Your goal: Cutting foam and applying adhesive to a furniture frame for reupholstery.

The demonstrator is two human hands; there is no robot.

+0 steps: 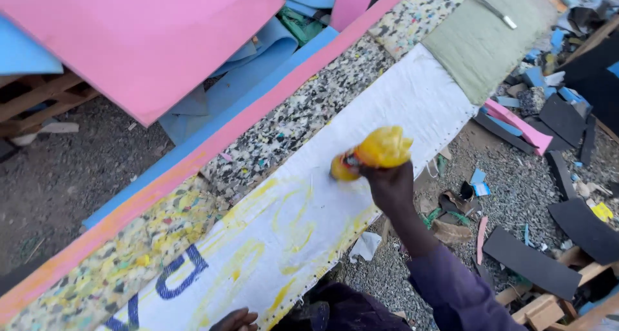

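Observation:
My right hand (391,184) grips a squashed yellow bottle (376,152) tilted with its nozzle down onto a white woven fabric strip (400,102). Yellow glue trails (284,218) loop across the strip below the bottle. The strip lies on a long slab of multicoloured speckled foam (309,108). At the bottom edge, my left hand (236,320) rests on the strip's near edge, only its knuckles showing. Blue printed marks (180,276) show on the strip near that hand.
A pink and blue foam edge (213,147) runs along the slab's far side. A large pink foam sheet (138,34) leans at top left. Green fabric (480,38) covers the slab's far end. Black, pink and blue foam offcuts (532,263) litter the gravel at right.

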